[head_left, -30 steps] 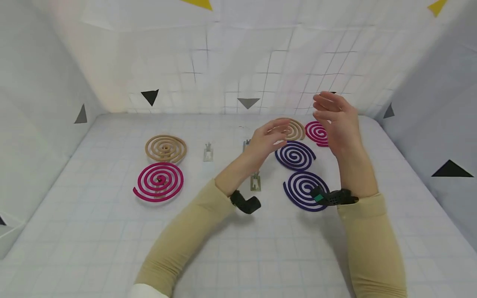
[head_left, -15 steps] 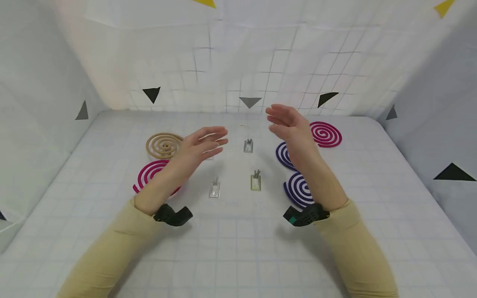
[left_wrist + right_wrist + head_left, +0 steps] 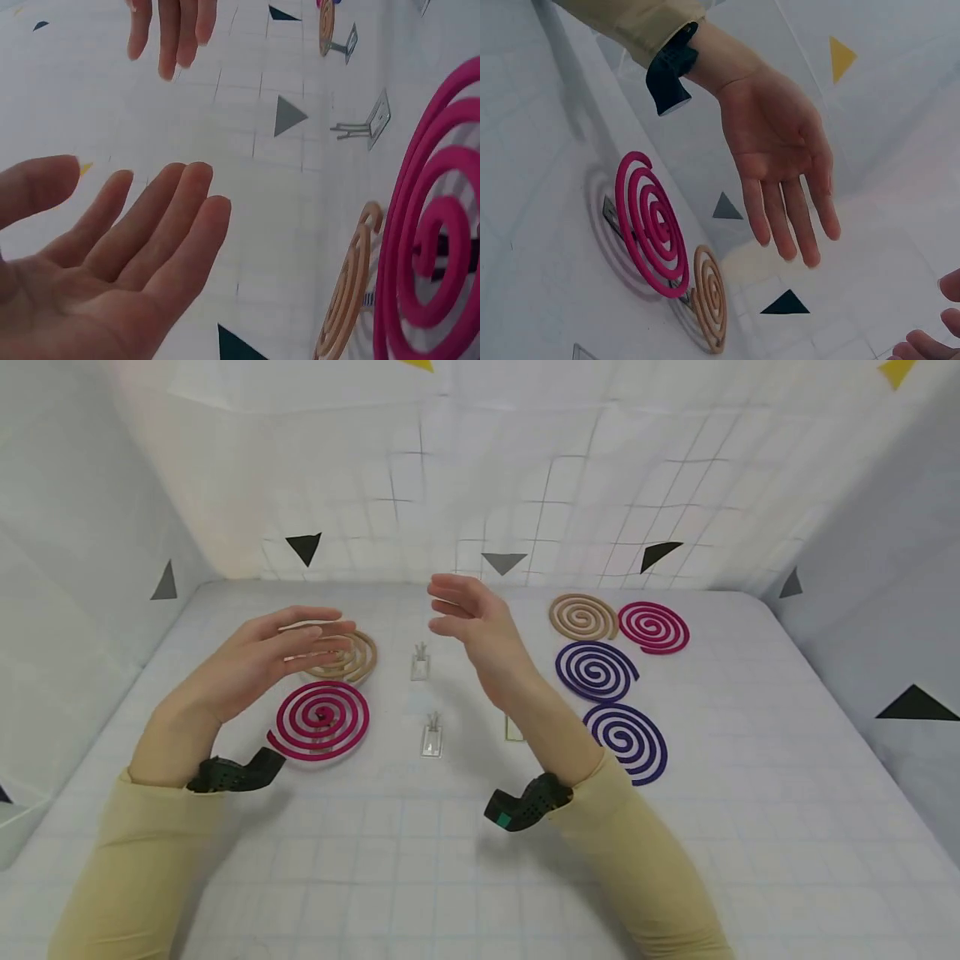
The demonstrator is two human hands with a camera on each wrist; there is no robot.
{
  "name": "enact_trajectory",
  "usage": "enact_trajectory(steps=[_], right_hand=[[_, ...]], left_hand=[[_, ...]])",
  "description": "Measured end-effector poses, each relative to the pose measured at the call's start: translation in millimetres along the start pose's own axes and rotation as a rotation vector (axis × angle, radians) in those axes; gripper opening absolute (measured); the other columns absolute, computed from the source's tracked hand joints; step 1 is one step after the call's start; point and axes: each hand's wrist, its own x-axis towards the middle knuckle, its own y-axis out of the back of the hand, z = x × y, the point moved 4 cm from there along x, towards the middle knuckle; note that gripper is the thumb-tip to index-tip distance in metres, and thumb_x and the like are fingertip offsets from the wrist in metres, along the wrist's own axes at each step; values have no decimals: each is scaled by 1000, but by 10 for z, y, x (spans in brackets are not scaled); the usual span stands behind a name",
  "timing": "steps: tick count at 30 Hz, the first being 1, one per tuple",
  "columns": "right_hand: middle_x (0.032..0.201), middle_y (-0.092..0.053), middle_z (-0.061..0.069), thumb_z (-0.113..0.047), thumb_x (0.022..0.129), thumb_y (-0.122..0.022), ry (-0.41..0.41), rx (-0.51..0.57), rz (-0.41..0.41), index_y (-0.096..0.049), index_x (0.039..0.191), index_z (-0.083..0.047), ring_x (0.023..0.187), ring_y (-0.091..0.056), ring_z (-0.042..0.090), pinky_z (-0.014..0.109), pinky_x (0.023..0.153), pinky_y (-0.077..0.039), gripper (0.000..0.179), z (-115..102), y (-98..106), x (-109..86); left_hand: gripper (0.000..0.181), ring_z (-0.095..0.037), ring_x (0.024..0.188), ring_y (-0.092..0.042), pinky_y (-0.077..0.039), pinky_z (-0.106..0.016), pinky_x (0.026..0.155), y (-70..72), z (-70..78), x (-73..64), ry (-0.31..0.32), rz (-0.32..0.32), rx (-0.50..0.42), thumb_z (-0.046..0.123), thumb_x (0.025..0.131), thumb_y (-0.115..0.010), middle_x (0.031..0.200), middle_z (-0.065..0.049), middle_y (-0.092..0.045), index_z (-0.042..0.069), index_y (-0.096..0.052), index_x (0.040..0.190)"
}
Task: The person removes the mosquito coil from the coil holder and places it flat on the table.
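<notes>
My left hand (image 3: 255,664) hovers at the left, fingers extended and apart, partly covering a tan mosquito coil (image 3: 366,653). Just nearer to me, a pink mosquito coil (image 3: 323,715) rests raised on a small metal stand, as the right wrist view shows. The tan coil (image 3: 711,292) is raised on a stand too. In mid-air over the middle of the table is my right hand (image 3: 480,635), fingers held loosely straight. Neither hand grips anything. Bare metal coil stands (image 3: 420,664) lie below; one (image 3: 513,729) is partly hidden by my right arm.
On the right lie a second tan coil (image 3: 582,617), another pink coil (image 3: 653,627) and two dark purple coils, one behind (image 3: 596,672) and one in front (image 3: 626,737). A white sheet with black triangles (image 3: 303,548) stands upright behind the white table (image 3: 450,860).
Both hands have swept left through the air, away from the coils on the right. The left hand is now by the left coils, the right hand over the middle. Coils and stands have stayed put.
</notes>
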Motion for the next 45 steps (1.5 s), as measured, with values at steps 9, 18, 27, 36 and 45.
enact_trajectory(steps=[9, 18, 27, 36, 45], right_hand=[[137, -59, 9, 9, 91, -56, -41, 0, 1, -54, 137, -2, 127, -56, 20, 33, 108, -47, 47, 200, -146, -37], [137, -59, 7, 5, 94, -56, -70, -15, -39, -55, 136, -5, 127, -56, 21, 33, 107, -49, 44, 392, -304, -87], [141, -56, 10, 3, 93, -60, -153, -66, -79, -55, 136, -6, 131, -53, 26, 34, 107, -49, 44, 635, -505, -153], [139, -58, 9, 1, 91, -63, -224, -92, -86, -57, 134, -7, 129, -55, 26, 36, 107, -49, 44, 791, -568, -175], [143, -55, 15, 1, 92, -59, -302, -31, -134, -53, 138, -2, 130, -55, 29, 38, 108, -48, 47, 969, -614, -208]], left_hand=[[38, -18, 128, -59, -49, -27, 105, 336, -4, -140, -47, 8, -28, 11, 108, -41, 140, -8, -60, 0, -46, 144], [35, -18, 125, -61, -53, -32, 101, 651, -151, -246, -21, -7, -88, 6, 108, -39, 136, -8, -64, -3, -48, 139], [36, -23, 117, -66, -56, -38, 96, 898, -429, -371, 124, 6, 27, 1, 104, -46, 134, -9, -63, -11, -46, 138], [39, -26, 123, -63, -56, -37, 97, 984, -629, -429, 174, -74, 72, -3, 102, -47, 139, -13, -59, -11, -43, 141], [42, -19, 124, -62, -55, -34, 99, 926, -774, -447, 227, -147, 133, -1, 100, -53, 139, -13, -60, -6, -45, 141]])
